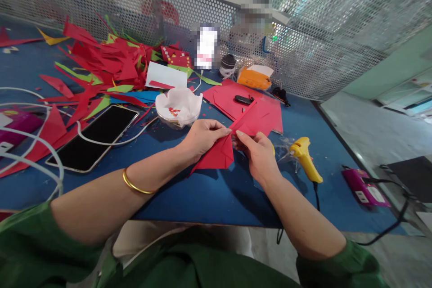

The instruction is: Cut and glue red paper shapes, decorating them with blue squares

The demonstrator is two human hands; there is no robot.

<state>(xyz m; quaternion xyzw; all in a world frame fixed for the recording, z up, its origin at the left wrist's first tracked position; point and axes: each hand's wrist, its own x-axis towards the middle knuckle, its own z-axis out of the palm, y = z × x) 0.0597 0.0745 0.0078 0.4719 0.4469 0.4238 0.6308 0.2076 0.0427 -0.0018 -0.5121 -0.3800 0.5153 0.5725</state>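
Pinching red paper (218, 155) — both hands (232, 144) close together.

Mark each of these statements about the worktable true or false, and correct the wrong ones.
1. The left hand and right hand both grip creased red paper. True.
2. The yellow glue gun lies to the left of both hands. False: it lies to their right.
3. A white liner sits inside the bowl. True.
4. The gold bangle is on the right forearm. False: it is on the left forearm.
5. The flat-lying smartphone has a dark screen. True.
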